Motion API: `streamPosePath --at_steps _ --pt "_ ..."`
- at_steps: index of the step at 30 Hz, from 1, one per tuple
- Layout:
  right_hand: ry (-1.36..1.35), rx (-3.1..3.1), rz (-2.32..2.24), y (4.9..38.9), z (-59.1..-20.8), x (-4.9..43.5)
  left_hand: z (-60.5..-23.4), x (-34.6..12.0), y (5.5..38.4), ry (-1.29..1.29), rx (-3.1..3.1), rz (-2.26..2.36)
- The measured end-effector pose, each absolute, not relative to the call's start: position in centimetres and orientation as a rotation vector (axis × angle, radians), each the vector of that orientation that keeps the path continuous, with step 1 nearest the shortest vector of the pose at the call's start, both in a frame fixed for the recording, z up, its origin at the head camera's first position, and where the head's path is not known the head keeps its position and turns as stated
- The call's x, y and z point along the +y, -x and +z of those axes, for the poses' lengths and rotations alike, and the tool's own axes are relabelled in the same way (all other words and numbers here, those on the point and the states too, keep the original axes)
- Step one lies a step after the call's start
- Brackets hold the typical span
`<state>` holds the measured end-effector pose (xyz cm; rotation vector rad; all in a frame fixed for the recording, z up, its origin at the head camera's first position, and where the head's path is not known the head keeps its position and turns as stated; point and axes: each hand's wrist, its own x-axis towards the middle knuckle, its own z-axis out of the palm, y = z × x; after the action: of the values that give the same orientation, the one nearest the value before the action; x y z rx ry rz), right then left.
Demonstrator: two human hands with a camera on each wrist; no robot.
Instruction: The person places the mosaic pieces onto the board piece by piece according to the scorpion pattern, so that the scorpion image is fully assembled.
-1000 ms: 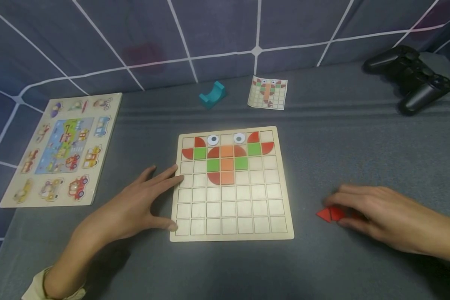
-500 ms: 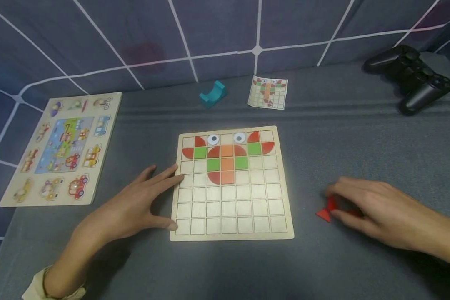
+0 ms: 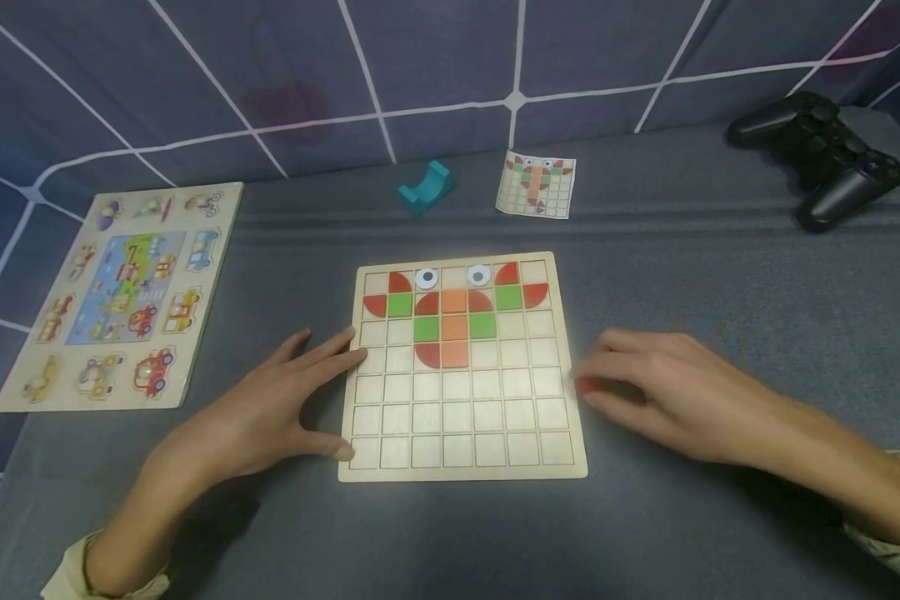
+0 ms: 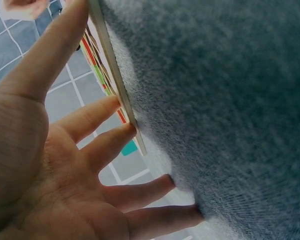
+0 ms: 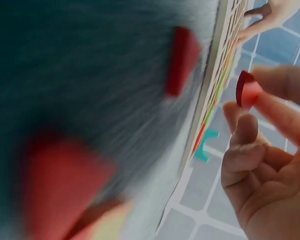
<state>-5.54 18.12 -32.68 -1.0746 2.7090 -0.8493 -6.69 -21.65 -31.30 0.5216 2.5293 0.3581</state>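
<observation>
A square wooden grid board lies at the centre of the head view. Red quarter-circles, green and orange squares and two eye discs fill several cells of its upper half. At its left edge my left hand rests with spread fingers, thumb and fingertips against the side. My right hand pinches a red quarter-circle piece between thumb and fingers, right at the board's right edge. Below that hand in the right wrist view, a red piece and a blurred red piece lie on the cloth.
A small paper card with a printed grid pattern lies behind the board, beside a teal curved block. At the left is a wooden vehicle puzzle. A black game controller sits at the back right.
My right hand has picked up the red quarter-circle from the cloth and moved left to the board's edge. The left hand stays at the board's left side.
</observation>
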Motion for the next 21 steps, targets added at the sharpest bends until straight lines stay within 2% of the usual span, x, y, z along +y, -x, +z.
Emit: streamPosePath --at_steps 10,21 --pt "0.961 2.629 -0.858 8.6 -32.6 12.1 -31.2 -21.7 6.7 -0.546 2.532 0.368" --pt "0.929 2.578 -0.792 10.4 -32.7 10.1 -31.3 -21.8 6.7 -0.543 2.533 0.344"
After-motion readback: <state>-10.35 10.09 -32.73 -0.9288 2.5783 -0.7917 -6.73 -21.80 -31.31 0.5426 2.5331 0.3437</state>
